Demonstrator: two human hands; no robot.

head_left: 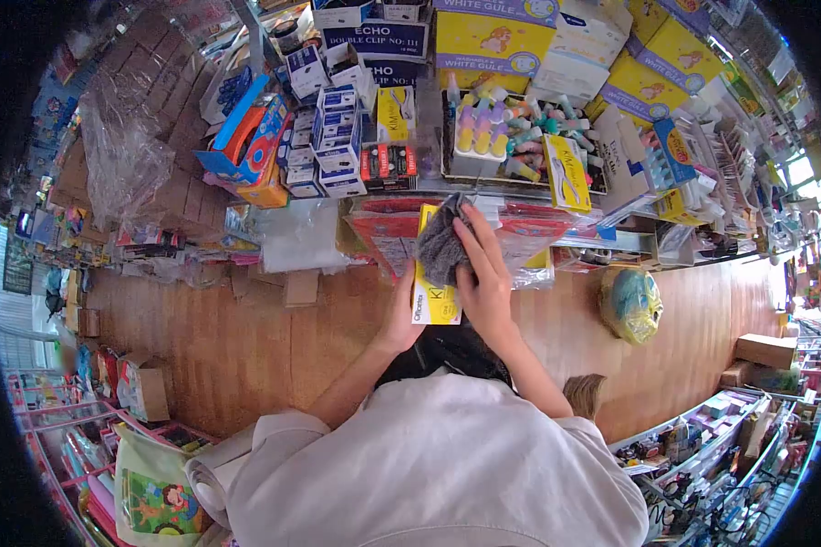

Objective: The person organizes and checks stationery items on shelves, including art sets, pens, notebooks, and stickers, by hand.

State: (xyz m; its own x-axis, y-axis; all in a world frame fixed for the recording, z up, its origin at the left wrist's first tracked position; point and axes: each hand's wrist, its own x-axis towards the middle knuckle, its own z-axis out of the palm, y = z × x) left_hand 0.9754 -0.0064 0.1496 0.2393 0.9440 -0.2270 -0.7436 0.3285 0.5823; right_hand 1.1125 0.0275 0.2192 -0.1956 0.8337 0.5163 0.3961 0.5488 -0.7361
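In the head view my left hand (400, 313) is closed around the left edge of a yellow and white box (437, 310) printed "KI…" and "Officetex", held upright in front of my chest. My right hand (487, 290) presses a dark grey cloth (442, 244) onto the upper part of that box. The cloth hides much of the printed face. Just beyond my hands lie flat red packs (383, 230) in clear plastic at the shelf's front. Two similar yellow boxes, one by the clips (396, 113) and one by the glue bottles (568, 173), stand on the shelf.
Small blue and white clip boxes (339, 128) are stacked at the left of the shelf. A tray (447, 173) of colourful bottles stands right of centre, before yellow glue cartons (488, 46). A yellow plastic-wrapped bundle (631, 305) sits on the wooden floor (219, 365). Racks of goods stand behind me.
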